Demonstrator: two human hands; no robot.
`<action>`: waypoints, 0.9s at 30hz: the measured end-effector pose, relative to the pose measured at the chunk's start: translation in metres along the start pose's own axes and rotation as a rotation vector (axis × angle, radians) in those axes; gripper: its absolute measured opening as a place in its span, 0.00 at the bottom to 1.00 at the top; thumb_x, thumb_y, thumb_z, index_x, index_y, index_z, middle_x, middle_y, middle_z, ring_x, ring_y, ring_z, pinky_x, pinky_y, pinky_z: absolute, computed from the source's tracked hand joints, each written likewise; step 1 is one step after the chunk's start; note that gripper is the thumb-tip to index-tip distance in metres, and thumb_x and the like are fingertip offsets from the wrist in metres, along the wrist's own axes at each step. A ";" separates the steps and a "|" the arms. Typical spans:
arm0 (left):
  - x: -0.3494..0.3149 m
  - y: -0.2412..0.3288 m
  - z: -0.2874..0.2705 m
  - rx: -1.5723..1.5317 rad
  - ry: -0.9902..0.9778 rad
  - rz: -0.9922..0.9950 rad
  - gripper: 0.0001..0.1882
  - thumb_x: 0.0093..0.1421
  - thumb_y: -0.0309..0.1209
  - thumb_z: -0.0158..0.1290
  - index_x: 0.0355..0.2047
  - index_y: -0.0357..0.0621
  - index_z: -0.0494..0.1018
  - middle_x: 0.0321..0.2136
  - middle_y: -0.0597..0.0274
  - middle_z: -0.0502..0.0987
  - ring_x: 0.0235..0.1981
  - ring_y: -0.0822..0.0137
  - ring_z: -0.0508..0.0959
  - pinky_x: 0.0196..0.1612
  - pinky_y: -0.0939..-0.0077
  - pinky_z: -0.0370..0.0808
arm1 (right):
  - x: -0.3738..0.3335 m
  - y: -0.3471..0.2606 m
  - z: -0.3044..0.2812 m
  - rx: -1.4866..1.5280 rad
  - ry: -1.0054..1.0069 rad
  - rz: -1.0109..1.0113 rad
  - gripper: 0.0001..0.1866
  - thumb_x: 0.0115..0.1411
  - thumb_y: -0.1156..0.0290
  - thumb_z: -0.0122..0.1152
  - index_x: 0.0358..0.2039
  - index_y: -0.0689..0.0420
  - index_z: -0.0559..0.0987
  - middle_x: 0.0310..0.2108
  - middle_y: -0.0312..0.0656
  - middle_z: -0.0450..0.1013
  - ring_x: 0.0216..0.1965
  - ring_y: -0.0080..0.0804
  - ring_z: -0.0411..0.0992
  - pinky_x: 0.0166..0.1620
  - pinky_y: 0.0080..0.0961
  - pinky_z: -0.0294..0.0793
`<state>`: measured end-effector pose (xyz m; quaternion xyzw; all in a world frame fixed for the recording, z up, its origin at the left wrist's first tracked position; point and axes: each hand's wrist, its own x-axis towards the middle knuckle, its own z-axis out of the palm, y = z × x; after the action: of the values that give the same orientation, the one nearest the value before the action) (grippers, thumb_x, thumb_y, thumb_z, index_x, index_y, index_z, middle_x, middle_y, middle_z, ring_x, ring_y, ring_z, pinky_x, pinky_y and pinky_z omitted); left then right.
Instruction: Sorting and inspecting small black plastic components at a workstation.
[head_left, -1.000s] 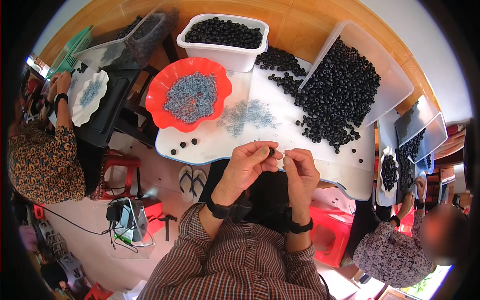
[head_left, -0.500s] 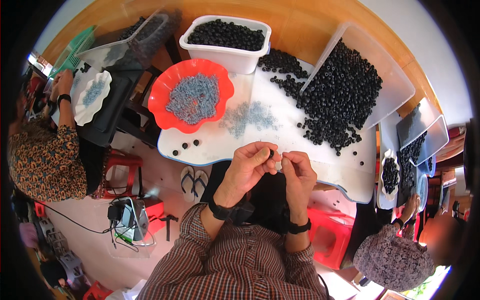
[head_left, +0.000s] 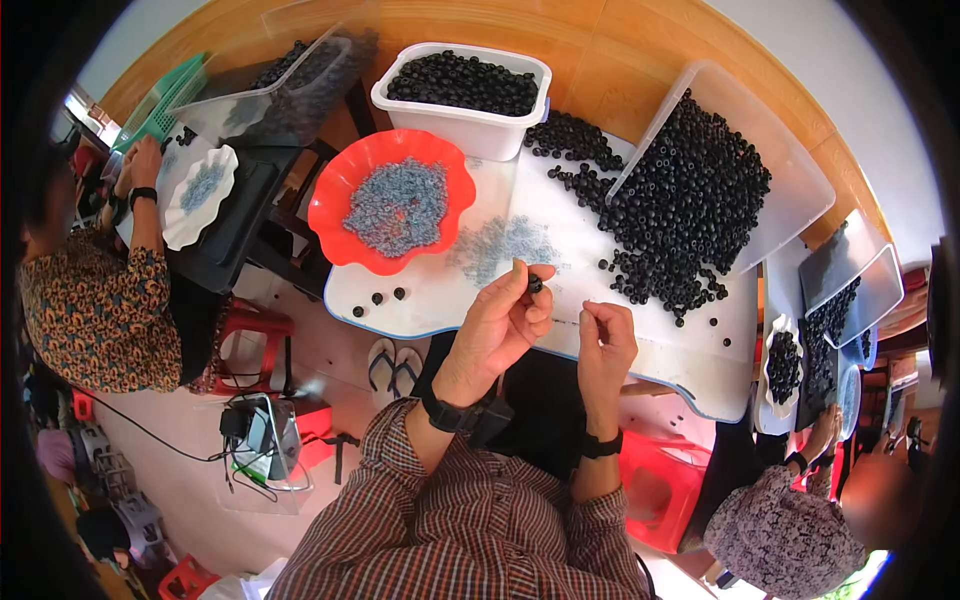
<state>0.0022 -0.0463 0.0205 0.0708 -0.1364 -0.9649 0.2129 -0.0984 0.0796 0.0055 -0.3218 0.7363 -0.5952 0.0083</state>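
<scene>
My left hand is raised over the table's front edge and pinches a small black round part between thumb and forefinger. Just to its right, my right hand has its thumb and forefinger pressed together. Whatever lies between those fingertips is too small to make out. Beyond my hands, small pale blue-grey clear pieces are spread on the white table. More of them fill a red wavy-rimmed bowl. At right, a heap of black round parts spills from a tipped clear bin.
A white tub of black parts stands at the back. A few loose black parts lie by the front left edge. One person sits at a table on the left, another at right. Red stools stand below.
My hands have moved apart from each other. The left has risen a little with the black part, and the right has drawn slightly to the right. The view has shifted a bit.
</scene>
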 end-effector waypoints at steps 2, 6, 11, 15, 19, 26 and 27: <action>0.002 0.000 -0.002 -0.003 -0.007 -0.010 0.18 0.69 0.42 0.46 0.45 0.41 0.75 0.25 0.64 0.73 0.24 0.75 0.66 0.27 0.82 0.62 | 0.004 0.010 0.000 -0.103 0.007 -0.053 0.04 0.57 0.83 0.59 0.34 0.63 0.78 0.33 0.41 0.71 0.30 0.25 0.70 0.31 0.20 0.70; 0.004 0.000 0.003 -0.014 0.035 -0.018 0.17 0.68 0.40 0.47 0.45 0.39 0.74 0.26 0.64 0.73 0.25 0.74 0.67 0.27 0.81 0.63 | 0.007 0.028 0.001 -0.160 0.027 -0.096 0.05 0.57 0.83 0.59 0.34 0.63 0.78 0.33 0.43 0.71 0.29 0.29 0.71 0.31 0.22 0.70; 0.010 0.007 0.000 0.077 0.121 -0.048 0.12 0.66 0.34 0.51 0.42 0.37 0.74 0.29 0.64 0.74 0.27 0.77 0.71 0.28 0.86 0.68 | 0.002 0.033 0.003 -0.184 0.057 -0.088 0.05 0.56 0.83 0.59 0.34 0.63 0.78 0.33 0.44 0.71 0.30 0.32 0.71 0.30 0.24 0.70; 0.044 0.029 0.007 0.086 0.224 -0.031 0.09 0.64 0.30 0.53 0.39 0.35 0.73 0.29 0.63 0.74 0.27 0.76 0.74 0.28 0.88 0.72 | -0.001 0.034 0.002 -0.195 0.075 -0.106 0.04 0.56 0.83 0.59 0.34 0.63 0.77 0.33 0.44 0.71 0.29 0.32 0.71 0.30 0.24 0.70; 0.106 0.077 0.054 0.182 0.038 0.307 0.11 0.66 0.32 0.51 0.36 0.33 0.72 0.30 0.58 0.75 0.29 0.70 0.76 0.36 0.75 0.78 | -0.001 0.034 0.001 -0.191 0.075 -0.108 0.04 0.57 0.82 0.59 0.34 0.62 0.78 0.33 0.44 0.71 0.29 0.32 0.71 0.30 0.24 0.71; 0.119 0.085 0.054 0.405 0.152 0.390 0.15 0.66 0.33 0.51 0.44 0.29 0.71 0.34 0.52 0.77 0.31 0.64 0.78 0.45 0.70 0.79 | 0.001 0.033 0.002 -0.152 0.076 -0.112 0.05 0.56 0.82 0.59 0.34 0.62 0.78 0.34 0.44 0.71 0.31 0.34 0.71 0.32 0.25 0.71; 0.109 0.074 0.045 0.512 0.187 0.341 0.13 0.65 0.32 0.52 0.41 0.30 0.73 0.33 0.54 0.78 0.30 0.66 0.77 0.40 0.72 0.78 | 0.001 0.034 0.002 -0.158 0.081 -0.102 0.05 0.56 0.82 0.59 0.34 0.62 0.78 0.34 0.44 0.71 0.31 0.34 0.71 0.32 0.25 0.71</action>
<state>-0.0758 -0.1469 0.0762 0.1867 -0.3643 -0.8390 0.3586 -0.1140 0.0800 -0.0250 -0.3343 0.7634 -0.5472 -0.0774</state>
